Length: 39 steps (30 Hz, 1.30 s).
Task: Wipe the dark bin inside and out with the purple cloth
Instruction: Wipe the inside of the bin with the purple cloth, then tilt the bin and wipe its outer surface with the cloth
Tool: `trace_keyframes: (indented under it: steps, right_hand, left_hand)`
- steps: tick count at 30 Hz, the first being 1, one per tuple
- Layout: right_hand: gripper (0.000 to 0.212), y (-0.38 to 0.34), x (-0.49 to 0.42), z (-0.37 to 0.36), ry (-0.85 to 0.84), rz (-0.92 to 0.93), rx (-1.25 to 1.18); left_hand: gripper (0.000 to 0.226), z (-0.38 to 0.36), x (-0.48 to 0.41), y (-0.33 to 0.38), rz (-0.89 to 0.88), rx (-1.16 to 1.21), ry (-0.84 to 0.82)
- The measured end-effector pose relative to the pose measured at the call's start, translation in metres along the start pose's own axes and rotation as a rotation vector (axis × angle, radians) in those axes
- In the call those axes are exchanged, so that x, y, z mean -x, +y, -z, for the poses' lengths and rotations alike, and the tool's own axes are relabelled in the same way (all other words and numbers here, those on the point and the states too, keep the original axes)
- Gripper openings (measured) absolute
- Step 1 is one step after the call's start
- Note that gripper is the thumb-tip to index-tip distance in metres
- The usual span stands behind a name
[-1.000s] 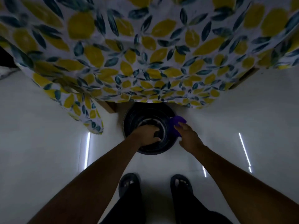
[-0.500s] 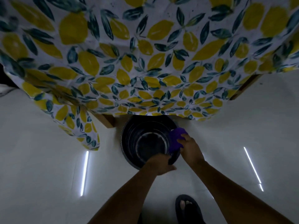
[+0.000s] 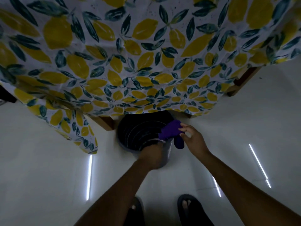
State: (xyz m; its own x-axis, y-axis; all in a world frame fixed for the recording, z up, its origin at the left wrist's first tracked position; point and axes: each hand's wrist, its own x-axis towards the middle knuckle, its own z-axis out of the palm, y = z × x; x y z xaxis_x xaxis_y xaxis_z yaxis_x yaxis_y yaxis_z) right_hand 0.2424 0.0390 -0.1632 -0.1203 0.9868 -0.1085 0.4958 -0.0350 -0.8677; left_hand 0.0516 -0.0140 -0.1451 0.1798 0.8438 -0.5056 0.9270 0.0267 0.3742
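So the dark bin [image 3: 143, 136] sits on the floor [image 3: 48, 160], tipped toward the person, far rim tucked under the lemon-print tablecloth [image 3: 130, 62]. Left hand [image 3: 152, 156] is clamped on the near rim. Right hand [image 3: 193, 141] is just right of the bin, pinching the purple cloth [image 3: 170, 132], which drapes over the right rim. Bin's round, ridged inside, opening just left of the cloth hand.

Tablecloth [image 3: 146, 62] hides dark bin's [image 3: 140, 134] far rim
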Motion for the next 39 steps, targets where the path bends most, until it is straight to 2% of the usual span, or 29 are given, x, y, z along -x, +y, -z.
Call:
trace_keyframes:
  steps: [2, 4, 8, 13, 17, 19, 22, 25, 30, 32, 33, 37, 39]
  right_hand:
    - [0.016, -0.019, 0.004, 0.006, 0.038, -0.054, -0.129]
    - [0.020, -0.035, 0.013, 0.015, 0.076, -0.076, -0.244]
    - [0.019, -0.047, 0.032, 0.028, 0.125, -0.077, -0.277]
    - [0.014, -0.049, 0.042, 0.031, 0.203, -0.008, -0.104]
    - [0.019, -0.039, 0.049, 0.013, 0.227, 0.059, 0.033]
    - [0.020, -0.029, 0.054, -0.003, 0.160, 0.092, 0.127]
    - [0.007, -0.007, 0.061, -0.031, -0.023, 0.130, 0.265]
    - [0.018, 0.012, 0.067, -0.053, -0.137, 0.183, 0.459]
    - [0.068, 0.032, 0.077, -0.077, -0.268, 0.171, 0.578]
    - [0.075, 0.038, 0.077, -0.078, -0.231, 0.196, 0.659]
    - [0.072, 0.041, 0.074, -0.076, -0.183, 0.199, 0.637]
    - [0.045, 0.037, 0.052, -0.063, 0.097, 0.060, 0.276]
    - [0.041, 0.034, 0.042, -0.056, 0.165, 0.038, 0.252]
  left_hand:
    - [0.034, 0.012, 0.000, -0.012, -0.025, 0.046, 0.132]
    - [0.029, 0.020, -0.003, -0.020, -0.007, 0.165, 0.190]
    - [0.026, 0.023, -0.008, -0.017, 0.031, 0.399, 0.131]
    - [0.025, 0.008, -0.002, -0.017, 0.100, 0.543, 0.083]
    - [0.026, 0.001, -0.002, -0.030, 0.171, 0.623, 0.099]
    - [0.029, 0.002, -0.003, -0.037, 0.198, 0.658, 0.126]
    - [0.029, 0.005, -0.002, -0.046, 0.236, 0.716, 0.166]
    - [0.025, 0.005, -0.004, -0.056, 0.268, 0.768, 0.187]
    - [0.029, -0.003, -0.014, -0.068, 0.300, 0.708, 0.235]
    - [0.030, -0.005, -0.018, -0.070, 0.289, 0.670, 0.273]
    - [0.030, -0.005, -0.020, -0.070, 0.276, 0.662, 0.283]
    - [0.031, -0.008, -0.024, -0.075, 0.222, 0.636, 0.313]
    - [0.035, -0.009, -0.024, -0.077, 0.195, 0.633, 0.310]
